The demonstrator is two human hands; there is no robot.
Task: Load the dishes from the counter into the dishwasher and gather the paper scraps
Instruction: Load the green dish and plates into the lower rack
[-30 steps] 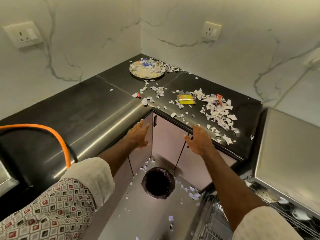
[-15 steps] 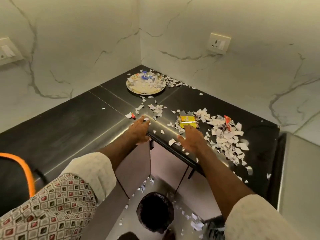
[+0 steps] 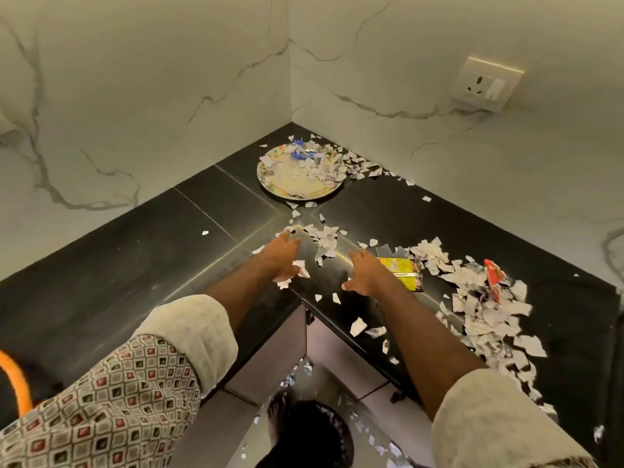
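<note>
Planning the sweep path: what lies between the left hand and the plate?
In the head view, only a few small paper scraps on otherwise bare black counter lie between the left hand and the plate.

Left grip (image 3: 282, 256), right grip (image 3: 368, 275) outstretched among scraps (image 3: 326, 241) on counter (image 3: 135, 265).

A plate (image 3: 294, 194) is set in the back corner of the desk (image 3: 135, 265), with paper scraps (image 3: 315, 170) strewn on it. A larger heap (image 3: 486, 309) is spread along the desk's right wing. A packet (image 3: 403, 269) is found just right of the right hand (image 3: 368, 273), with the left hand (image 3: 283, 251) to its left. A bin (image 3: 304, 437) is placed on the floor below the desk's inner corner.
</note>
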